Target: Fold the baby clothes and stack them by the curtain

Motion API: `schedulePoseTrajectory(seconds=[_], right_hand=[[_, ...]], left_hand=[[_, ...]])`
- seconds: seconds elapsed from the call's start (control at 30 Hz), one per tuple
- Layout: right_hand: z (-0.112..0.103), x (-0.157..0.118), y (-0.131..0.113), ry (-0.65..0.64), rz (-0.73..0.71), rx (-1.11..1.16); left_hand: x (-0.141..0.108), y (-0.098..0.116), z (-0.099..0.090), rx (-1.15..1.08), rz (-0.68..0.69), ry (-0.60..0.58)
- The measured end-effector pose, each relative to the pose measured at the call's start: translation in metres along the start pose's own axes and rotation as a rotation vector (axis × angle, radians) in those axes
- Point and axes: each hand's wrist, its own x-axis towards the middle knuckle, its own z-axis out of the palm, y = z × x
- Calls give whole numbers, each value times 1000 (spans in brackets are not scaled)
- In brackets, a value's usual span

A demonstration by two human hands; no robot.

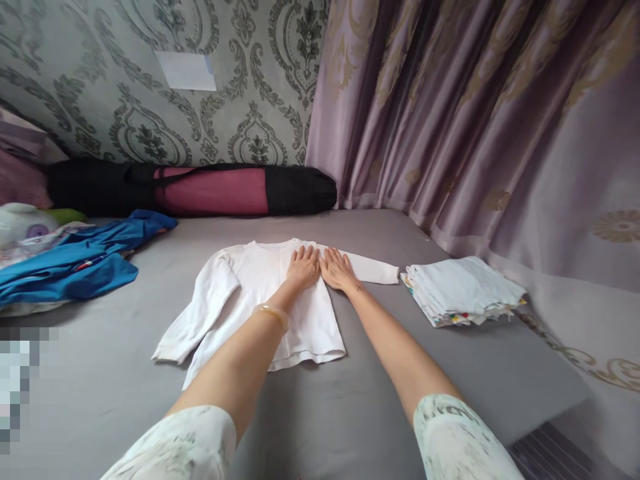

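A white long-sleeved shirt (263,280) lies spread on the grey bed sheet (390,373), its neckline away from me. My left hand (303,267) rests flat on the upper right of the shirt's chest, fingers stretched out. Right beside it, my right hand (337,269) lies flat where the right-hand sleeve joins the body. That sleeve runs straight out to the right, while the other one slants down to the left. Neither hand grips the fabric. A bangle circles my left wrist.
A stack of folded light cloths (465,287) sits to the right, near the purple curtain (450,120). Blue clothing (75,260) and a plush toy (25,227) lie at the left. Along the patterned wall stretches a long black and maroon bag (210,190).
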Motion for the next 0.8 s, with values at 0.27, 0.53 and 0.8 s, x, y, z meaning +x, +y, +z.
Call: schedulePoseTrajectory(seconds=[0.27,0.53,0.8], right_hand=[[-11,-28,40,-26,141,-84],[-29,-56,87,-31,316,-164],[-25,-54,91,-28,344,-171]], left_hand=[[-1,3,-3,-16,-13,-8],[-2,2,0,-36,2,22],[4,-13,-20,-195,-13,-103]])
